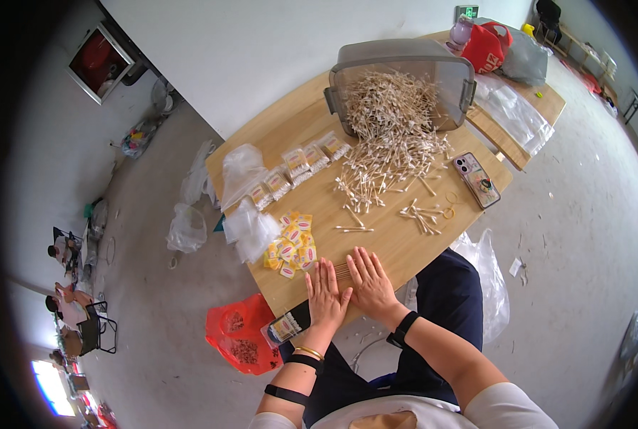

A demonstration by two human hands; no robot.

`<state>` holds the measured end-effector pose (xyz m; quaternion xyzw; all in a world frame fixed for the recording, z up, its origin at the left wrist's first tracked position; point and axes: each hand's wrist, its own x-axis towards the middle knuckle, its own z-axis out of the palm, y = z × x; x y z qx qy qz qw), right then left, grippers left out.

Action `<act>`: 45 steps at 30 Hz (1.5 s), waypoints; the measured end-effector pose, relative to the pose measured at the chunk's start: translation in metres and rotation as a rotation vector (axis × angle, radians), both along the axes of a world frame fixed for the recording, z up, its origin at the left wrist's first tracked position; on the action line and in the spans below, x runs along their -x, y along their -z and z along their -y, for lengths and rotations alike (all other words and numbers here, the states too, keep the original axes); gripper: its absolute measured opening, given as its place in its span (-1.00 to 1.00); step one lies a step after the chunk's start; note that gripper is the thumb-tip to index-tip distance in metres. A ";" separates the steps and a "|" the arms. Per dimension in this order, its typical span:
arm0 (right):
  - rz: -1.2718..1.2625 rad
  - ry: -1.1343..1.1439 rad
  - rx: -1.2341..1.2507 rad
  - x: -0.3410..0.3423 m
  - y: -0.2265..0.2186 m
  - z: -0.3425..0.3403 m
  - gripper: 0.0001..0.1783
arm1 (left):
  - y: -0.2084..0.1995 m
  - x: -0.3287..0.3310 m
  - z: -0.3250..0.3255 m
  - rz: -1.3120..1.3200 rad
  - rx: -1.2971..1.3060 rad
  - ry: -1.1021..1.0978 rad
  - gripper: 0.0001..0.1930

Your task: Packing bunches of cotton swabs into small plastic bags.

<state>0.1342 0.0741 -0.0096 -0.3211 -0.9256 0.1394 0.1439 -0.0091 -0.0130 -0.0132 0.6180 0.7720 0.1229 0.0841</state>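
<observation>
- Centrally, thin sticks (343,272) are framed on the desk (315,198) between left hand (326,294) and right hand (373,289), both laid flat and straight-fingered.
- Cotton swabs (390,139) are spilled from a gray bin (450,82).

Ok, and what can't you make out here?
In the head view:
Ends of the sticks: under the left hand and right hand.
Screen of the phone: facing the table.
Middle of the swab heap: buried by outer swabs.
Details of the people at far left: too small.

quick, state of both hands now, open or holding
Left hand: open, palm down, at one end of the cotton swab row.
Right hand: open, palm down, at the other end.
</observation>
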 end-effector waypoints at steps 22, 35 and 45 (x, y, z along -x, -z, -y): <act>-0.188 0.036 0.099 0.049 -0.016 -0.071 -0.91 | -0.012 -0.006 0.001 -0.046 0.004 -0.054 -0.17; -0.321 0.144 0.210 0.022 -0.024 -0.081 -0.91 | -0.010 -0.006 0.000 -0.115 0.010 -0.030 -0.18; -0.725 0.178 0.505 0.039 -0.014 -0.035 -0.80 | -0.013 -0.006 0.000 -0.066 -0.019 -0.018 -0.19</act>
